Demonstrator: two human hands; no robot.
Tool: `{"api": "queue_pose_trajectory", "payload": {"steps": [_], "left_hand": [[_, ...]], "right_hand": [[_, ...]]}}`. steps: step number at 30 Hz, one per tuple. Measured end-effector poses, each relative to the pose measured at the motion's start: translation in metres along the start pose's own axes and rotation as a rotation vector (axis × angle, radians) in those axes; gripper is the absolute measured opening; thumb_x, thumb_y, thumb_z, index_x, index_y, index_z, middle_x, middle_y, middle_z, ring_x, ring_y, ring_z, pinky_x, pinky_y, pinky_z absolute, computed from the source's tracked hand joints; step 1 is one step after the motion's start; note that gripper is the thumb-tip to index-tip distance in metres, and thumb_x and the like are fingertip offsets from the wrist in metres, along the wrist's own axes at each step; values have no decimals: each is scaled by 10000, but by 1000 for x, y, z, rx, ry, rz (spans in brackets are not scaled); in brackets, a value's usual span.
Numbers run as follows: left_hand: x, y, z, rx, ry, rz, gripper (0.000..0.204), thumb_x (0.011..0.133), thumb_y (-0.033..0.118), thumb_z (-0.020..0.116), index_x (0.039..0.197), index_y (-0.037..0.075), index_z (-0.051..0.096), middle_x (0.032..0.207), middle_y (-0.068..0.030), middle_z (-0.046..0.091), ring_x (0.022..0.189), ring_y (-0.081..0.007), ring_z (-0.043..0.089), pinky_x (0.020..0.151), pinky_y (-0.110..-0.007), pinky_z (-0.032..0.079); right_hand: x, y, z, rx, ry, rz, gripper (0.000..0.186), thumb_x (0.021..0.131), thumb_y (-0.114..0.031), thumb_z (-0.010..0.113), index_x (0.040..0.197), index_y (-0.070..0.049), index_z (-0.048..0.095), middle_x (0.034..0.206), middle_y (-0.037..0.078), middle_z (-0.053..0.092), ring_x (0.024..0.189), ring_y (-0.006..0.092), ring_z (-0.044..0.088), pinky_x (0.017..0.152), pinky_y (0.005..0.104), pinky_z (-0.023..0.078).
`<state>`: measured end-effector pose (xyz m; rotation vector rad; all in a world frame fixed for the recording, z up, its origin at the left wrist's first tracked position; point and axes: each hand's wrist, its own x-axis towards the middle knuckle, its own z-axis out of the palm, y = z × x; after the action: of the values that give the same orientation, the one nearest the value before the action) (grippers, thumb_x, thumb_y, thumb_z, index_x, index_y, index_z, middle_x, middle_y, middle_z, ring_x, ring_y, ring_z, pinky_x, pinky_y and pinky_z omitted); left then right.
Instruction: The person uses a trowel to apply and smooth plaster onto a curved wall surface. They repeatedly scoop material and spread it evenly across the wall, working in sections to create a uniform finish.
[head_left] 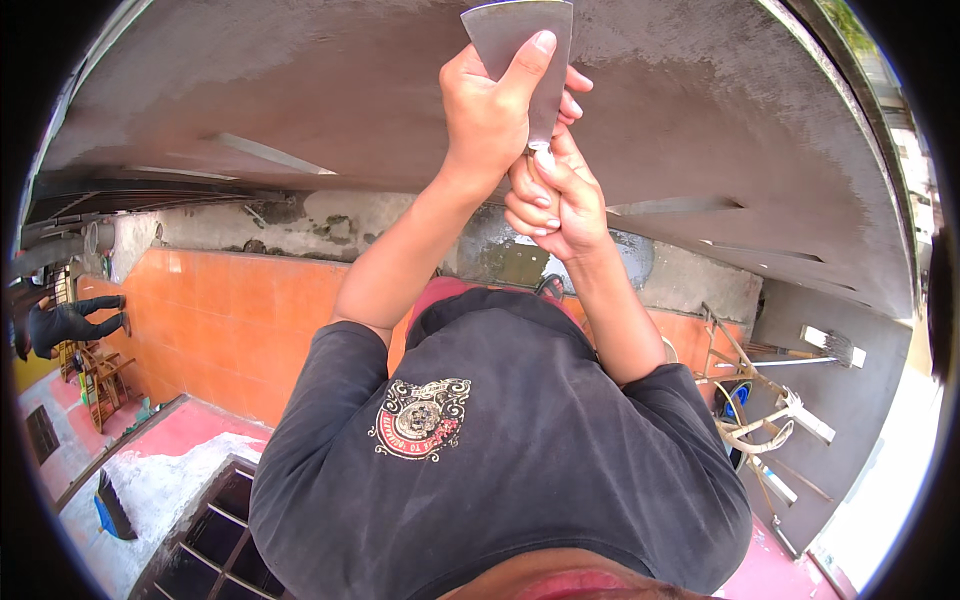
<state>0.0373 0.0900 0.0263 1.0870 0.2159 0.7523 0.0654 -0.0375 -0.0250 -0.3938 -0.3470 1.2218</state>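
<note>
A metal scraper [505,20] with a wide flat blade is held up in front of me at the top middle. My left hand [478,118] is closed on the blade, thumb pressed on its face and fingertips showing past the far edge. Just below, my right hand [565,210] wraps round the short handle, which is mostly hidden by its fingers. A grey plastered surface [680,110] with uneven patches spans the view behind the scraper.
An orange tiled floor [230,320] runs across the middle, beside a stained concrete strip [680,275]. A person [75,325] in dark clothes is at far left near wooden chairs [105,385]. Tools and frames [760,420] stand at right; a dark grid [215,540] lies at lower left.
</note>
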Motion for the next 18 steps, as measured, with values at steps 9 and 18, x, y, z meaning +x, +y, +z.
{"api": "queue_pose_trajectory", "payload": {"steps": [9, 18], "left_hand": [[-2, 11, -6, 120, 43, -78, 217, 986, 172, 641, 946, -41, 663, 736, -169, 721, 550, -175, 675, 484, -294, 549], [0, 25, -3, 162, 36, -31, 227, 977, 203, 656, 956, -23, 668, 746, -164, 726, 557, -170, 679, 477, -293, 546]], "right_hand": [[4, 18, 12, 64, -76, 2, 355, 1044, -229, 527, 1370, -230, 388, 699, 33, 424, 421, 68, 312, 400, 227, 278], [6, 19, 20, 69, -37, 13, 447, 1052, -192, 498, 1452, -298, 330, 716, 36, 440, 429, 79, 337, 402, 222, 298]]}}
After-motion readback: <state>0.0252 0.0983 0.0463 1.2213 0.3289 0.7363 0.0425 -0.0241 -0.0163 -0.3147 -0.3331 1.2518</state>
